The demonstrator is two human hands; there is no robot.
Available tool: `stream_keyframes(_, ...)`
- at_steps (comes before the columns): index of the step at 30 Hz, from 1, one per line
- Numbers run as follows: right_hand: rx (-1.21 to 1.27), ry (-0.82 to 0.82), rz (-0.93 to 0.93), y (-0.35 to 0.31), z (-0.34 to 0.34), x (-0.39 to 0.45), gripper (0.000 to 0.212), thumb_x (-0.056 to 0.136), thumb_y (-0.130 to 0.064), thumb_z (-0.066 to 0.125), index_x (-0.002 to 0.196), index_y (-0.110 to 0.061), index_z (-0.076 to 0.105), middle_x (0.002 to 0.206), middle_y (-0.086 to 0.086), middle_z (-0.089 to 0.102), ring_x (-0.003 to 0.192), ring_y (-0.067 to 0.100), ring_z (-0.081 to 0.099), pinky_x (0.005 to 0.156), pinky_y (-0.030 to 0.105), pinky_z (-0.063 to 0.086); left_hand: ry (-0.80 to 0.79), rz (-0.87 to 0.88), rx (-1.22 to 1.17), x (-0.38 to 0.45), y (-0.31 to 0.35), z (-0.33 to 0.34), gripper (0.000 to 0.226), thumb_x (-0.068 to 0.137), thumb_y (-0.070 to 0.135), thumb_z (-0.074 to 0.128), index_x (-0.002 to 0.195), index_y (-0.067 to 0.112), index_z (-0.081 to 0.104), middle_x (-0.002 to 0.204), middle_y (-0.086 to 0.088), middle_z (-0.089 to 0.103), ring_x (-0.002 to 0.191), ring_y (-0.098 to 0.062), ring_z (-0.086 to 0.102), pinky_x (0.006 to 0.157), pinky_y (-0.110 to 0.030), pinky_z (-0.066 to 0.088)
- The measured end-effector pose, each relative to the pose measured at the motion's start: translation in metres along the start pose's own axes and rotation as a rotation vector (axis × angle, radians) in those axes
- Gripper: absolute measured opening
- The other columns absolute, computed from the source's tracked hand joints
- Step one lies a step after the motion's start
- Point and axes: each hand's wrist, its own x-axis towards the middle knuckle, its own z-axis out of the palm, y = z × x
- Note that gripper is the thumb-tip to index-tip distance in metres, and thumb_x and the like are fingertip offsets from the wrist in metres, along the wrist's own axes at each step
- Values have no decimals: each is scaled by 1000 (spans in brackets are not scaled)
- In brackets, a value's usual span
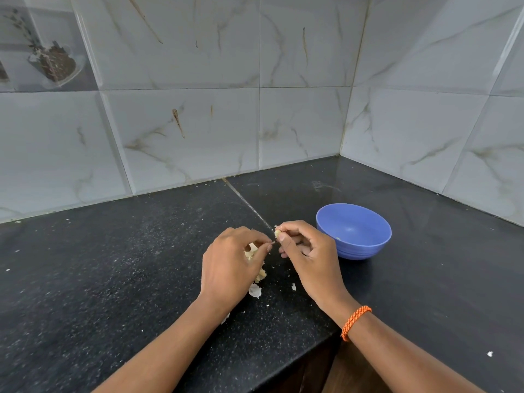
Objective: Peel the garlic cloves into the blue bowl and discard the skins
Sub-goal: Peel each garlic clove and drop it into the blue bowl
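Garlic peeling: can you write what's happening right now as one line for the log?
step: peeling | right hand: pinches garlic clove | left hand: holds garlic pieces, fingers pulling skin | skins: on counter | blue bowl: nearly empty

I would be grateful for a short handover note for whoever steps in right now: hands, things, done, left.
Right hand: pinches a garlic clove at its fingertips, beside the blue bowl.
Left hand: fingers curled round garlic pieces, thumb and forefinger pinched toward the clove.
Things: the bowl stands on the black counter, right of the hands. Loose skins lie on the counter under and near the left hand.
Done: a small pale bit shows in the bowl; I cannot tell what it is.
Left: finish peeling this clove, drop it in the bowl, peel the rest, discard the skins.
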Motion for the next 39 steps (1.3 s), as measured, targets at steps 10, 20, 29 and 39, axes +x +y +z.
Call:
stream_keyframes(10,-67,-32,6,1,0,1,14,97,-15,78,109,-23,77,99,-14,79,96,15,77,81,43,66,-55,-118,-362,3,0,-2,6,99,32,79,100,35,84,95,25,79,93,-4,76,87,-41,62)
stream_keyframes(20,-41,-51,-12,2,0,1,16,100,-10,74,112,-19,79,102,-12,79,99,18,76,79,42,66,-72,-142,-486,3,3,-4,11,98,24,80,105,30,85,94,18,82,87,-6,78,83,-35,63)
stream_keyframes(29,-371,-40,-188,0,6,0,8,103,-23,66,108,-23,72,101,-15,70,89,10,69,65,28,60,-67,-198,-557,3,3,-3,12,97,17,81,104,25,87,90,10,83,81,-14,80,76,-36,66)
stream_keyframes(39,-304,-41,-113,-4,6,0,16,90,-30,70,91,-15,74,85,-9,73,79,9,72,67,24,61,-90,-204,-652,2,6,-1,9,95,11,81,99,17,87,89,3,83,83,-17,81,78,-30,64)
